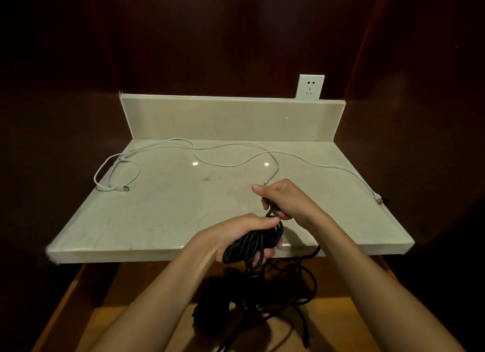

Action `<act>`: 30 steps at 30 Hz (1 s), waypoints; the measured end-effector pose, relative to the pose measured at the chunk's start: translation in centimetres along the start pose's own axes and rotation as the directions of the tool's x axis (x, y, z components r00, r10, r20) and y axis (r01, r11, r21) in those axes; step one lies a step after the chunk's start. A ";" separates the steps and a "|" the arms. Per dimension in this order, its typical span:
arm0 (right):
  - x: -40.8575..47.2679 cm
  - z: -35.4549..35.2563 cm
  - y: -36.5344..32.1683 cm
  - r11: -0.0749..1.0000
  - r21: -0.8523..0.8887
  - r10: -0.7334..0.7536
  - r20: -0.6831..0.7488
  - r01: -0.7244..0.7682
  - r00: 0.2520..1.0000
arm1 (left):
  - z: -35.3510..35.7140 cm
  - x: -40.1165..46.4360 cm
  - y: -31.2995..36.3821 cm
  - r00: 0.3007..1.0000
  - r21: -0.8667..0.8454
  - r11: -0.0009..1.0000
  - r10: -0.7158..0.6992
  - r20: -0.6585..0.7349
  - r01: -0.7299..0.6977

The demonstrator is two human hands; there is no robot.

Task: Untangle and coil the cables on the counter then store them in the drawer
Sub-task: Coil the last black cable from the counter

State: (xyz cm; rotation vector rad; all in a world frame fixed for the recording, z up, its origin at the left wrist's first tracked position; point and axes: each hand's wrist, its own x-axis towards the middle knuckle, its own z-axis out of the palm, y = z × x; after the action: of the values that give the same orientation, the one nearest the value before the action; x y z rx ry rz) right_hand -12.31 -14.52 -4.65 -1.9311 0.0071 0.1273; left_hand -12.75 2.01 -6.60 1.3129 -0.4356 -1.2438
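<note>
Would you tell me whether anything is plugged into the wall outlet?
No, the wall outlet has bare slots, and the white cable lies loose on the counter.

Two hands are in view: the left hand (237, 232) and the right hand (287, 202); one black cable (256, 242), its loops bunched between them and trailing down; one white cable (210, 152) lying across the one table (162, 220), with two plug ends showing, one at the left (123, 189) and one at the right (379, 199); one open drawer (147, 286) below; one wall socket (310, 87) behind.
</note>
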 end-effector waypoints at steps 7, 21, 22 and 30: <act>0.0 -2.9 0.8 0.998 0.051 -0.043 0.360 0.027 0.932 | -1.7 -0.6 -0.3 0.999 -0.241 0.970 0.044 -0.004 -0.044; -2.1 -0.7 4.0 0.949 -0.094 -0.284 0.151 0.300 0.947 | -2.1 -1.6 -0.3 0.987 -0.086 0.995 0.044 -0.156 -0.058; -2.3 -1.0 4.1 0.954 -0.075 -0.273 0.177 0.290 0.946 | -2.4 -1.5 -0.6 0.987 -0.048 0.998 0.038 -0.154 -0.046; -2.2 -5.3 4.9 0.972 0.190 -0.210 0.440 0.138 0.873 | -3.4 -2.0 -2.0 0.993 0.284 0.959 -0.044 0.106 0.012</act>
State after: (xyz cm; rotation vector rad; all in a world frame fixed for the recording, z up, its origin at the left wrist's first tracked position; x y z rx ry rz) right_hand -14.39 -21.34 -7.10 -1.6976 -0.4618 0.4477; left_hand -11.53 5.77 -8.52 1.4987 -0.6973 -1.3171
